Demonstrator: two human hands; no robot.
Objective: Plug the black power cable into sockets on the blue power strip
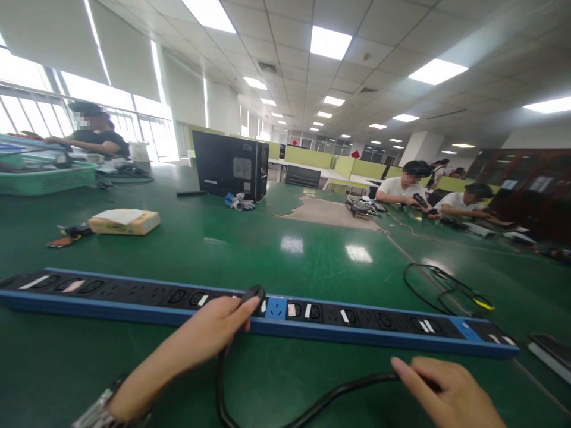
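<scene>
A long blue and black power strip [276, 308] with rows of sockets lies across the green table. My left hand [223, 324] is closed on a black plug [253, 294] over the strip, just left of its blue middle socket. From that hand a thick black cable [339, 392] loops down and across to the right. Near the table's front, my right hand [446, 389] is closed round the other part of the cable, whose end is hidden by the fingers. Small white and pink labels mark several of the sockets.
Beyond the strip stand a black computer case [227, 163], gloves [239, 202] and a tissue pack [125, 222]. A green basket [49, 178] is at the far left. Coiled black cable [439, 282] lies at the right, near a dark flat object [551, 353]. Several people sit around the table.
</scene>
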